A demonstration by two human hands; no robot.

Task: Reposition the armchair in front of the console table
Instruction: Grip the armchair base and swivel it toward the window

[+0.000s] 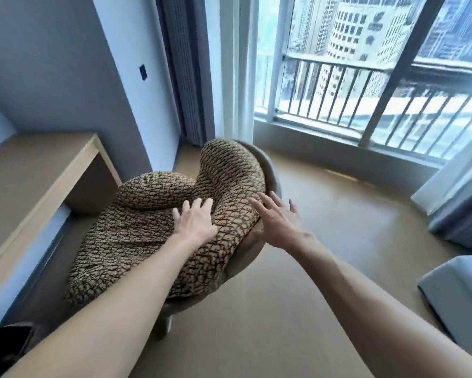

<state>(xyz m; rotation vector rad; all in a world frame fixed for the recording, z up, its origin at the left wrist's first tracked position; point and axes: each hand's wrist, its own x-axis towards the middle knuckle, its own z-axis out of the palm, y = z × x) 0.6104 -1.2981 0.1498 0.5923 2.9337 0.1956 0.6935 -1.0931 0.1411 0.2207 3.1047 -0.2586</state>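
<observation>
Head cam, only view I've got: armchair (158, 230) sits lower-left of centre, patterned tan/dark upholstery w/ a plain grey outer shell, right beside the console table (38, 184) along the left wall; chair's left edge looks tucked near the table's open underside, can't tell if touching. Left hand (195, 223) lies palm-down on the upholstery where seat meets back, fingers (187, 207) spread and nearly straight, resting on fabric, not curled round anything. Right hand (277, 223) is at the chair's right rim, fingers fanned wide and extended; thumb side seems against the padded edge, but I can't tell whether the fingertips touch the shell or sit just off it. Neither hand has a closed grip. Both forearms are bare, reaching in from the bottom of frame. Floor (324, 241) is smooth tan. Behind the chair: curtain (185, 77) in the corner, big window (365, 77) w/ a railing (338, 85) outside, buildings beyond. Grey furniture edge (458, 290) far right.
</observation>
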